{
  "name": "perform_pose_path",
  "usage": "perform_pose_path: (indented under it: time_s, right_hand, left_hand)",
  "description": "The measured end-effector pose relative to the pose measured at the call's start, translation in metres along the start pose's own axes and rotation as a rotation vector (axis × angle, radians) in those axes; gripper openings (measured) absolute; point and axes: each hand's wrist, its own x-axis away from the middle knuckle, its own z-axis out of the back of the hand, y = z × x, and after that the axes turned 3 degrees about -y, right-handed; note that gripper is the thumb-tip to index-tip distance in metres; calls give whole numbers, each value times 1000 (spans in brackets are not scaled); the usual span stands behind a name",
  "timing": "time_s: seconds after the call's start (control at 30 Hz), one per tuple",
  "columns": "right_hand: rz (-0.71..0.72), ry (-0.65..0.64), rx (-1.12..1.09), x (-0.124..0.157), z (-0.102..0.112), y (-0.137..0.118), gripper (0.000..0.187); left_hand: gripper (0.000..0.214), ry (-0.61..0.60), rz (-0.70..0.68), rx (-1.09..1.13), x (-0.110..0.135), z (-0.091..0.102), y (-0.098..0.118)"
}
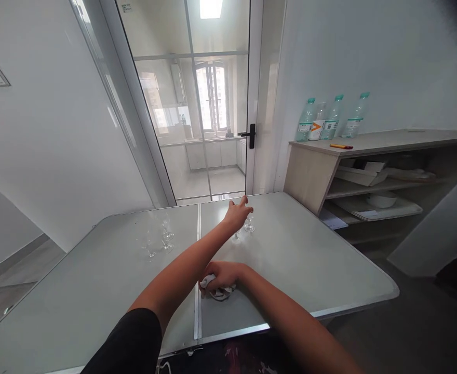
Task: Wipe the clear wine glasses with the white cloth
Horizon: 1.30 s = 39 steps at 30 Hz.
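White cloth [222,295] is held bunched in the grip of the right hand [224,272], on the worktop [298,259]. Left hand [238,214] is extended beside a clear glass [249,227]; whether its grip is closed on anything cannot be told. Further glasses [167,245] are stood toward the left.

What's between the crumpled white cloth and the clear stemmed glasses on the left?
In the head view: the bare left forearm and silver metal table strip.

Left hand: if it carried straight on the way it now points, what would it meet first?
Most likely the clear glass right by the fingertips of the left hand; whether they already touch is hard to tell, as depth is unclear here.
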Motion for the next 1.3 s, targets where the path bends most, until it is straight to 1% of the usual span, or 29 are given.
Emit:
perform_pose_path:
  time_s: [0.1,0.23,0.37,0.47,0.53,0.6,0.63,0.7,0.8,0.9,1.0,1.17,1.3]
  right_hand:
    - [-1,18,28,0,-1,-1,16]
    - [44,4,58,1,0,-2,15]
    - [65,-9,81,2,1,-4,16]
    - [90,-14,69,2,1,-5,16]
    - [101,-17,54,2,0,-5,16]
    - [99,-18,36,2,0,-3,17]
    - [101,-17,28,2,0,-2,18]
    - [107,-16,21,1,0,1,19]
    - [112,-38,23,-1,0,3,19]
    - [116,-47,27,-1,0,2,20]
    - [125,-32,21,0,0,1,20]
    - [119,-33,7,0,0,3,20]
    - [123,-26,13,-1,0,5,20]
  left_hand:
    - [27,4,1,-4,-4,-1,-4]
    - [19,5,-14,1,-4,4,-6]
    - [17,22,-31,10,10,17,-10]
    - [19,70,-17,12,34,34,-19]
    - [18,148,10,19,57,47,-30]
    - [17,190,40,4,83,61,-44]
    - [16,196,56,-12,96,67,-51]
    - [16,173,83,-55,123,77,-66]
    - [18,128,150,-118,159,87,-84]
    - [21,77,228,-149,187,90,-95]
    - [23,49,279,-168,209,89,-101]
    - [24,57,316,-175,237,84,-110]
    - [25,35,329,-169,255,79,-119]
